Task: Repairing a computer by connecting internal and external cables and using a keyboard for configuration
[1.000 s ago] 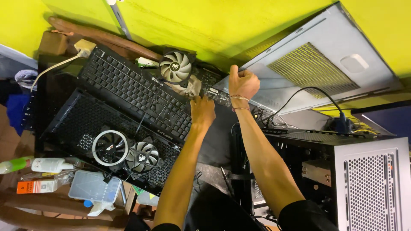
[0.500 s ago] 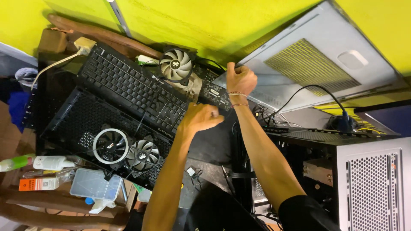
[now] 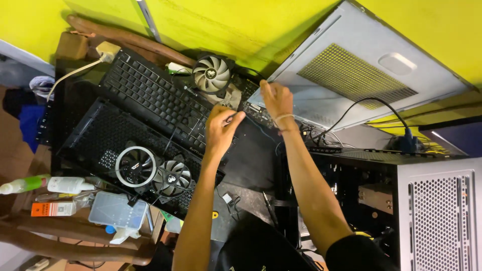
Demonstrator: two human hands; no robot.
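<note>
My left hand (image 3: pixel 220 129) hovers over the right end of a black keyboard (image 3: pixel 150 98), thumb and fingers pinched on a small dark part too small to identify. My right hand (image 3: pixel 277 103) reaches past it to a circuit board (image 3: pixel 249 98). Its fingers are stretched out and blurred, and they touch the board's edge under the corner of a grey vented side panel (image 3: pixel 351 75). Nothing shows in that hand. A white-bladed cooler fan (image 3: pixel 211 74) stands just left of the board, between the two hands and the yellow wall.
A black mesh panel (image 3: pixel 95 135) with two ring fans (image 3: pixel 135 165) lies left of my arms. An open computer case (image 3: pixel 437 216) stands at right, with a black cable (image 3: pixel 371 103) looping over it. Bottles (image 3: pixel 30 183) and a clear plastic box (image 3: pixel 115 211) sit at lower left.
My left hand drew back from the board toward the keyboard and now pinches a small part. My right hand went from a closed grip to stretched fingers.
</note>
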